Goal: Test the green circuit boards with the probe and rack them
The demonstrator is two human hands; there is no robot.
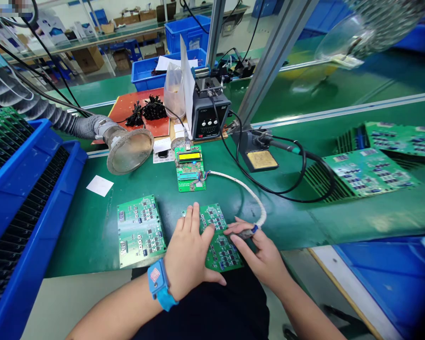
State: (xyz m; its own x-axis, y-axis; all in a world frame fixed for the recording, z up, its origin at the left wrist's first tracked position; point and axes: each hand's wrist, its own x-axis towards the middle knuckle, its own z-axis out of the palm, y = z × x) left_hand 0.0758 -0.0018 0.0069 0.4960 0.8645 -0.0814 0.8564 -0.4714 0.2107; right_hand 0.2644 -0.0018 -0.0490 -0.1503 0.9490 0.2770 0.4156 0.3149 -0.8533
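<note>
My left hand (190, 250), with a blue wrist strap (159, 284), lies spread over a green circuit board (226, 252) at the table's front edge, covering much of its left side. In my right hand (264, 255) is a dark handheld probe (246, 233), its tip against or just above the same board; the exact contact is hidden. A white-wrapped cable (250, 189) runs from the probe to a small green tester board (190, 168) with a lit yellow display. Left of my left hand, more green circuit boards (140, 231) lie in a stack.
Blue bins (62, 189) full of boards stand at the left, beside a fume hose (131, 150). A soldering station (209, 115) and iron stand (257, 153) are behind the work, with a black cord looping right. Stacked boards (368, 172) lean at the right.
</note>
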